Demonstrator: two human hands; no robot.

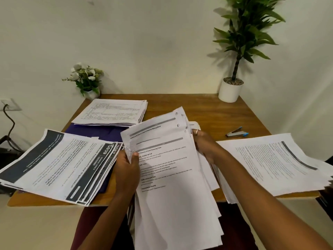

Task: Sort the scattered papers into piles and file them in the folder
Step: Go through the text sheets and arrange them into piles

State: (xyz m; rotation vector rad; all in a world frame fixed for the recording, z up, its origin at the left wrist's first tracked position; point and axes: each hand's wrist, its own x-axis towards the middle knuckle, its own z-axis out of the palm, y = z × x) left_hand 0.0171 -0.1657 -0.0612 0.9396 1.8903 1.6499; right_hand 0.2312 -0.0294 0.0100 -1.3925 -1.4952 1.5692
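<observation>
I hold a fanned stack of printed papers point(171, 174) over the table's near edge. My left hand point(127, 170) grips its left edge, thumb on top. My right hand point(205, 143), with a ring on one finger, holds the right edge near the top. A pile with dark header bands point(59, 165) lies at the left, overhanging the table. Another pile with tables printed on it point(113, 112) lies at the back left. A third pile point(273, 163) lies at the right. A purple folder point(90, 131) shows under the left piles.
The wooden table point(207, 109) stands against a white wall. A small stapler point(237, 133) lies at the right middle. A white flower pot point(88, 82) stands at the back left corner, a tall potted plant point(232, 87) at the back right. A wall socket with a cable point(8, 105) is at far left.
</observation>
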